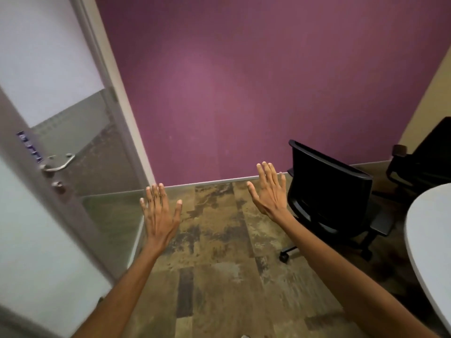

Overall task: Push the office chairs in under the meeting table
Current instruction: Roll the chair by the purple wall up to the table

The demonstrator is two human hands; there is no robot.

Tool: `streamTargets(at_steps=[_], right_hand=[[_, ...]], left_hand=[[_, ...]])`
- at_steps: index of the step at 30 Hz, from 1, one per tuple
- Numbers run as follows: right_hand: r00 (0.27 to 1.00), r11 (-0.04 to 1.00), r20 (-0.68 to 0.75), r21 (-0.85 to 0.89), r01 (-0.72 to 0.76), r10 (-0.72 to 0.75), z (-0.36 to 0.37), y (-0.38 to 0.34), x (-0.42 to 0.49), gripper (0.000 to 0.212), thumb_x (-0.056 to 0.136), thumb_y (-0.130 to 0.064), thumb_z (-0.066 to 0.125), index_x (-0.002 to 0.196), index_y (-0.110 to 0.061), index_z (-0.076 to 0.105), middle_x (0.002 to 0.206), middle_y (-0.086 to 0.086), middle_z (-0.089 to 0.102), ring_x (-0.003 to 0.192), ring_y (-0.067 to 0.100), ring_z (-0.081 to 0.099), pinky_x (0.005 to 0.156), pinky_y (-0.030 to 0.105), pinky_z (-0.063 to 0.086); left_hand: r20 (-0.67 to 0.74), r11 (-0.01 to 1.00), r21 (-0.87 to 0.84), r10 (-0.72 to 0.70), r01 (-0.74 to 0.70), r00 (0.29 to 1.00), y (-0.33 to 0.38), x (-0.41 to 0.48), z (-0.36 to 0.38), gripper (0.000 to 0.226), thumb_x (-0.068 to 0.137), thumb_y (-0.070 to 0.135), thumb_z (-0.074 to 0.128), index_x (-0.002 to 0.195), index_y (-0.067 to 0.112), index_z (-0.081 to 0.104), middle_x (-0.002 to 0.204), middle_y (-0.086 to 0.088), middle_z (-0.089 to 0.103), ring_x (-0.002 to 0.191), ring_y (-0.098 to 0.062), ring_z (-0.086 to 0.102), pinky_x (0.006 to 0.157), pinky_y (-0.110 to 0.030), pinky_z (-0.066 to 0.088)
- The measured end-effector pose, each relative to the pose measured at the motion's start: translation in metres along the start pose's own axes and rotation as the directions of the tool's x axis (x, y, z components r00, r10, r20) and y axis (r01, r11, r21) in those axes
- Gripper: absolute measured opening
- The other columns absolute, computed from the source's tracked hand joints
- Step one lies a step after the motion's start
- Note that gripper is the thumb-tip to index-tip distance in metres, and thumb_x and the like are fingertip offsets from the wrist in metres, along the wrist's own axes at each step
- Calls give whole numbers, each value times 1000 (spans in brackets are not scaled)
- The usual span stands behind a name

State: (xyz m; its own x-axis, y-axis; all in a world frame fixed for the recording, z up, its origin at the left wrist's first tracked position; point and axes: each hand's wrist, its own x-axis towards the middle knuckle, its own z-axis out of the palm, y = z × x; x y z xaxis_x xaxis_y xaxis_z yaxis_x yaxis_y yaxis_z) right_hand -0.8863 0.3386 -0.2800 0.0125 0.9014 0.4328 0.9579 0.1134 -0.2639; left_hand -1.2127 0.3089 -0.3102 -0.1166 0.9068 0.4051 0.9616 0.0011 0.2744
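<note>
Left hand (159, 215), right hand (269, 191) outstretched, fingers spread, palms down, holding nothing.

Flat matte purple wall (244, 93), unpatterned, edged at its foot by a pale grey skirting strip (219, 180). Beige side wall (429, 103) at far right. Mottled brown-and-ochre plank floor (219, 252), with dark, nearly black patches scattered among tan boards. Black mesh-backed office chair (329, 191), uniformly dark, on a black wheeled base; a second black office chair (424, 157) shows a brown armrest pad. Pale grey-white rounded meeting table (434, 240), plain. Frosted glass door (48, 106), white above and grey-translucent with a fine dotted band, carrying a brushed silver lever handle (58, 163) and a small blue-and-white label (30, 146).
</note>
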Motion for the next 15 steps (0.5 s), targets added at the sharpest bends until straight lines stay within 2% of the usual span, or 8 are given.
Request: streamTargets(at_steps=[6,8,11,15], right_hand=[[982,983,-79,-48,-174,170,23,57,87,69,97,-56,26,153,-18,12,162,4,11,148,15,2,119,48,6],[962,966,-124,-55,-252,243,24,81,113,69,97,-55,27,152,-17,15,161,4,14,148,16,5,118,47,7],[933,939,-153,-65,-338,326,23,119,145,68,97,-56,26,152,-16,18,161,6,16,148,18,6,119,48,6],[897,898,-217,-135,-419,385,17,171,155,67,97,-57,26,149,-15,25,158,7,24,147,20,13,117,48,12]], left_hand=[[50,984,-110,150,-143,987,58,118,65,84,93,62,10,154,5,-4,162,-17,-7,151,-26,-11,124,-46,-3],[36,967,-138,221,-215,974,84,165,82,87,92,63,9,153,2,-2,162,-19,-3,151,-26,-9,125,-44,-1],[22,939,-195,294,-284,955,132,226,105,87,93,61,13,153,-2,4,162,-21,5,152,-28,-2,125,-42,1],[62,872,-281,434,-402,899,202,265,147,83,97,58,23,154,0,2,163,-19,3,152,-26,-3,125,-43,4]])
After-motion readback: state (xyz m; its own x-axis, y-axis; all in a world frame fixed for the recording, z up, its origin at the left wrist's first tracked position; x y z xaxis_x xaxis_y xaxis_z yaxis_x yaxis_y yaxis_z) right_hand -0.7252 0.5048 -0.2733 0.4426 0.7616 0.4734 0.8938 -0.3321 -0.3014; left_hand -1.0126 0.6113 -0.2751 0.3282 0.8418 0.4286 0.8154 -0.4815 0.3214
